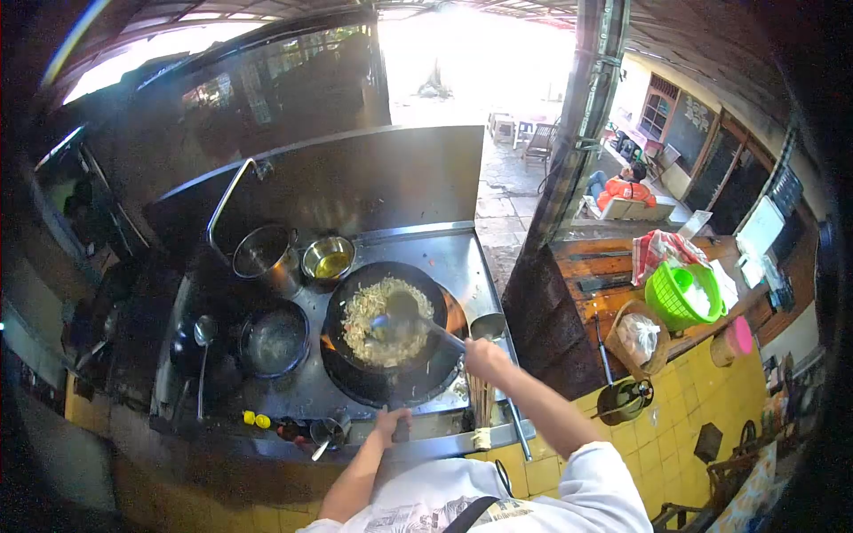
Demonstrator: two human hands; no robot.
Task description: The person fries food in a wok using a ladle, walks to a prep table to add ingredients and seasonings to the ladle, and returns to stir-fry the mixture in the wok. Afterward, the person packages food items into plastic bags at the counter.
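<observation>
A dark wok (336, 308) sits tilted over the burner, with flames showing orange at its sides. Pale fried food in small pieces (366, 313), like rice, covers its inside. My left hand (391, 425) is closed around the wok's handle at the stove's front edge. In my right hand (487, 360) is the long handle of a wok spatula (404, 311); its wide head, smeared by motion, lies in the food. A metal ladle (486, 328) rests just right of the wok, above a bundle of thin sticks (481, 404).
Behind the wok stand a bowl of yellow oil (330, 263) and a steel pot (267, 258). Left are a dark basin (275, 338), a spoon (204, 333) and a metal cup (328, 432). A wooden table (582, 266) holds a green basket (662, 289). Farther off sits a person in orange (625, 190).
</observation>
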